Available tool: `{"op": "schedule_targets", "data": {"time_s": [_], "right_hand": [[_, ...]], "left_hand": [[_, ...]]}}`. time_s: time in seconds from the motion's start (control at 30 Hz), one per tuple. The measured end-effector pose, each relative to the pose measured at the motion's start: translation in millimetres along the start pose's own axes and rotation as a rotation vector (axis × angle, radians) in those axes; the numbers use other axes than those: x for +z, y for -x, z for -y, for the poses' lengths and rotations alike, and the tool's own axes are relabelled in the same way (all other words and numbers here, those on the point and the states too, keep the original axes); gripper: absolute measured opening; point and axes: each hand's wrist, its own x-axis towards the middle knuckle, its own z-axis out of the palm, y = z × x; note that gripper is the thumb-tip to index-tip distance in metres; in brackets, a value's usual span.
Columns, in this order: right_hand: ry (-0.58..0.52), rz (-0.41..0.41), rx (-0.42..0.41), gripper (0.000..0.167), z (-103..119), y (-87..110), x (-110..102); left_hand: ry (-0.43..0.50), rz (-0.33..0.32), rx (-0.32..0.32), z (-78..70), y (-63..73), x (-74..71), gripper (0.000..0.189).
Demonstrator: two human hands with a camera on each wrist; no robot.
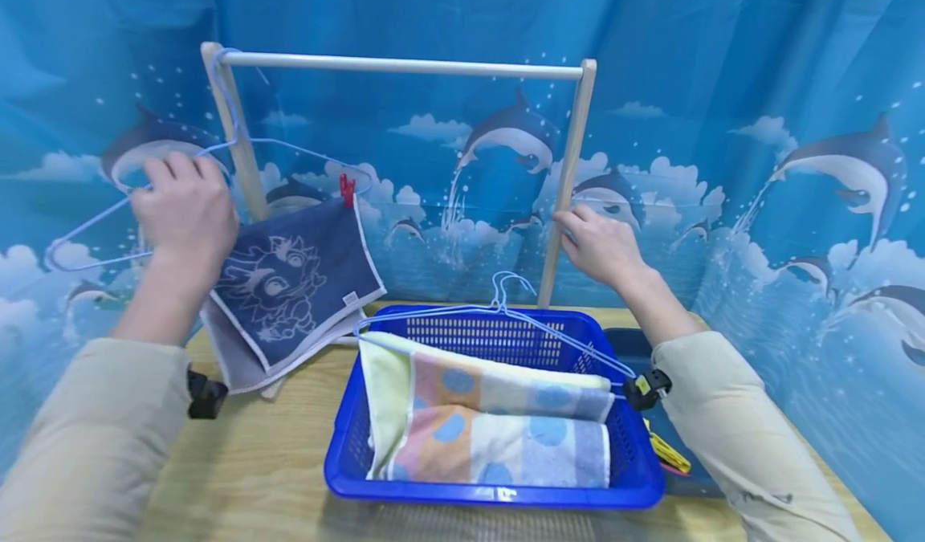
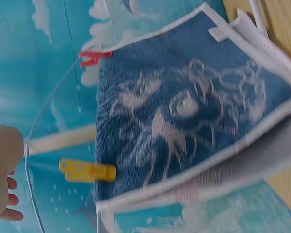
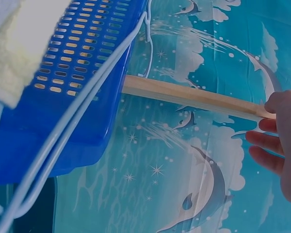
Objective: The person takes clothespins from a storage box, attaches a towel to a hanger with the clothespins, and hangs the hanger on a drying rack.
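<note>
Fingers of the left hand (image 1: 186,209) close around one arm of a blue hanger (image 1: 94,219), likely to steer it, while its hook, above and beyond them, appears to sit over the rod (image 1: 405,66). Hanging to the right of those fingers, the dark cloth (image 1: 296,277) is fixed by a red peg (image 1: 348,190) and a yellow peg (image 2: 87,171), presumably so it cannot slip off. Fingers of the right hand (image 1: 598,241) narrowly pinch the right upright (image 1: 567,181), probably to steady the rack against the pull. Below and between both sets of fingers, a spotted towel (image 1: 499,442) lies in the blue basket (image 1: 433,492) on the surface (image 1: 267,462), with other hangers (image 1: 433,311) near it.
</note>
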Motion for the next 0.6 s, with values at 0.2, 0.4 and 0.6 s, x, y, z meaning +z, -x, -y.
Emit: {"op": "schedule_targets", "data": {"time_s": [0.2, 0.4, 0.6], "right_hand": [[-0.048, 0.009, -0.014, 0.026, -2, 4.1, -1], [-0.070, 0.053, 0.027, 0.029, 0, 9.6, -10], [-0.115, 0.057, 0.021, 0.028, 1, 21.5, -24]], "left_hand": [[0.112, -0.035, 0.022, -32.6, 4.1, 7.9, 0.032], [0.167, 0.078, 0.031, -69.4, 8.2, 12.9, 0.033], [0.215, 0.181, 0.091, -101.0, 15.1, 20.1, 0.033]]}}
